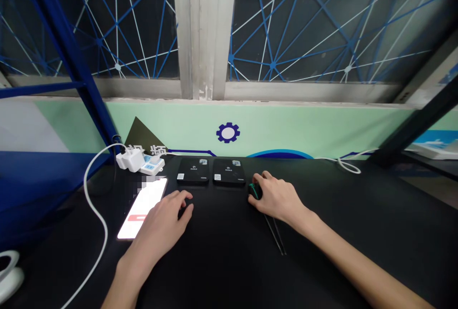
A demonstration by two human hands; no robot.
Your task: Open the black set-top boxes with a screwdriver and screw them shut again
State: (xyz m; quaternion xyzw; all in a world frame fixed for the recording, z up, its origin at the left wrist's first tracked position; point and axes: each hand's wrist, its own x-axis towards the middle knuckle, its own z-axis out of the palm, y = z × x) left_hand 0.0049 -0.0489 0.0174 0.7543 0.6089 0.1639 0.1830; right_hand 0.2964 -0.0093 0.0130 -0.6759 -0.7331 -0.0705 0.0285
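Hands rest on a black table [222, 271]. Right hand [277, 199] closes its fingertips [258, 178] on a small black-green object [254, 191], with tweezers [277, 240] beneath the wrist. Left hand [162, 225] lies loosely bent beside a lit phone [143, 206]; I cannot tell if it grips anything. Two boxes [193, 170] sit beyond.

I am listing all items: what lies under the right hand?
Under the right hand a small black object with a green ring peeks out; most is covered. Tweezers lie beneath the wrist.
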